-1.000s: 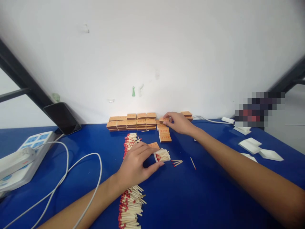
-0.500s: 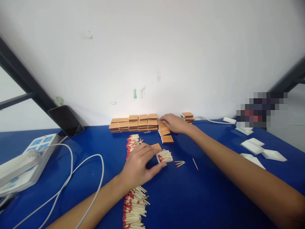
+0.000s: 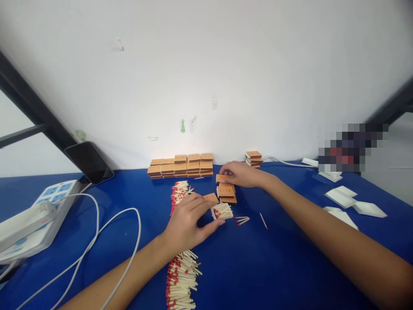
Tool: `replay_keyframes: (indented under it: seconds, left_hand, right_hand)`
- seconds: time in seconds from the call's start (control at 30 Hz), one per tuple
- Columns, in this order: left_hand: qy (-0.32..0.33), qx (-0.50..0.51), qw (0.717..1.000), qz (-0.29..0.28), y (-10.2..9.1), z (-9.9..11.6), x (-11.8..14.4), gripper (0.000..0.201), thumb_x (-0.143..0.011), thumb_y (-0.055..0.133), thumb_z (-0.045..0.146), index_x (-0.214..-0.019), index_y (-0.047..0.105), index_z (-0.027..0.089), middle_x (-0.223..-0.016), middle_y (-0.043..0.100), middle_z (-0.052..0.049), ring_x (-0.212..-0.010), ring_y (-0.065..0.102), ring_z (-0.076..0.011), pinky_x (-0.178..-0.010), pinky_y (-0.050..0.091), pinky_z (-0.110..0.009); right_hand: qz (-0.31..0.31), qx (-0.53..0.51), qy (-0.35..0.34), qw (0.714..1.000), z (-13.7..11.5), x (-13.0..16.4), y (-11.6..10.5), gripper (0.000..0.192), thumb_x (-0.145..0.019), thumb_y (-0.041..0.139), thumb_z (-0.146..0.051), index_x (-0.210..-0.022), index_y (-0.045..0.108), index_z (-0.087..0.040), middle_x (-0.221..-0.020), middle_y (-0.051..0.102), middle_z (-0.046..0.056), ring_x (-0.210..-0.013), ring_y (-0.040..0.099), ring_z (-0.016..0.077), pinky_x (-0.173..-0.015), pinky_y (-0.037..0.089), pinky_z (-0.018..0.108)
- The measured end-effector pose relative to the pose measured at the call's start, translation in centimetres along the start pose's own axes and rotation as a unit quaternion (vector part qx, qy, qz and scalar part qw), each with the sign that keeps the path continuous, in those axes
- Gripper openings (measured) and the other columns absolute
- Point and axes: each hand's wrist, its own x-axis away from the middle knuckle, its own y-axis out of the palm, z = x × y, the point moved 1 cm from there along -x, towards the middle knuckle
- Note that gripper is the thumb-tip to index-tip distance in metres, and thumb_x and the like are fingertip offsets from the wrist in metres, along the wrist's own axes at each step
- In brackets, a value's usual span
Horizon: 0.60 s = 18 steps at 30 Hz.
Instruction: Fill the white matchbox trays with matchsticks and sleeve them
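My left hand point(image 3: 192, 224) curves over the row of matches, its thumb and fingers around the near-left end of a white matchbox tray point(image 3: 229, 212) holding red-tipped matches. My right hand point(image 3: 240, 173) grips an orange matchbox point(image 3: 222, 178) between thumb and fingers, at the back of a small cluster. In front of that hand sit more orange matchboxes point(image 3: 226, 192), partly overlapping. Another orange matchbox point(image 3: 210, 198) is half hidden behind my left fingers. Loose matches point(image 3: 183, 282) form a long pile running beneath my left hand and wrist.
Stacked matchboxes point(image 3: 180, 167) line the wall, with a smaller stack point(image 3: 254, 158) to the right. A few stray matches point(image 3: 242, 220) lie right of the tray. White folded pieces point(image 3: 342, 197) are at far right. A power strip point(image 3: 58, 202), white cables point(image 3: 97, 215) and a phone point(image 3: 90, 162) occupy the left.
My right hand has drawn matchboxes from beside the wall stack toward me, and the cluster now sits nearer the tray. My left hand stays nearly still.
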Motion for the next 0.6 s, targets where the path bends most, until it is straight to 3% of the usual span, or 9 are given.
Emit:
replay_keyframes:
  seconds: [0.23,0.43,0.5,0.6]
  left_hand:
    - [0.005,0.000,1.000,0.004,-0.1,0.0,-0.2,0.035,-0.094,0.076,0.035,-0.125,0.070,0.018,-0.104,0.077,-0.009,-0.094,0.068,-0.0241,-0.087,0.056,-0.043]
    - [0.003,-0.003,1.000,-0.001,0.0,0.0,-0.1,0.036,-0.095,0.075,0.037,-0.125,0.070,0.018,-0.102,0.077,-0.009,-0.092,0.068,-0.0241,-0.085,0.056,-0.043]
    - [0.002,-0.003,1.000,0.003,0.0,-0.1,0.0,0.036,-0.095,0.075,0.037,-0.125,0.070,0.019,-0.103,0.077,-0.009,-0.093,0.068,-0.0241,-0.086,0.056,-0.043]
    - [0.004,-0.001,1.000,0.009,0.0,-0.1,0.1,0.037,-0.094,0.076,0.038,-0.125,0.069,0.019,-0.104,0.077,-0.009,-0.093,0.067,-0.0239,-0.086,0.056,-0.043]
  right_hand:
    - [0.012,0.020,0.026,0.999,0.7,-0.2,-0.2,0.026,-0.092,0.070,-0.041,-0.106,0.073,-0.019,-0.104,0.075,0.012,-0.093,0.069,0.0266,-0.076,0.049,0.035]
    - [0.035,0.039,0.032,0.998,1.0,-0.5,-0.4,0.024,-0.080,0.080,-0.034,-0.100,0.076,-0.020,-0.100,0.076,0.010,-0.094,0.069,0.0277,-0.078,0.050,0.035]
    - [0.065,0.039,0.035,0.996,1.1,-0.5,-1.3,0.024,-0.082,0.078,-0.034,-0.101,0.076,-0.020,-0.102,0.077,0.011,-0.095,0.069,0.0282,-0.081,0.051,0.036]
    - [0.147,0.042,0.055,0.987,1.4,-0.4,-2.9,0.032,-0.094,0.065,-0.037,-0.119,0.072,-0.019,-0.119,0.074,0.015,-0.107,0.066,0.0324,-0.091,0.049,0.043]
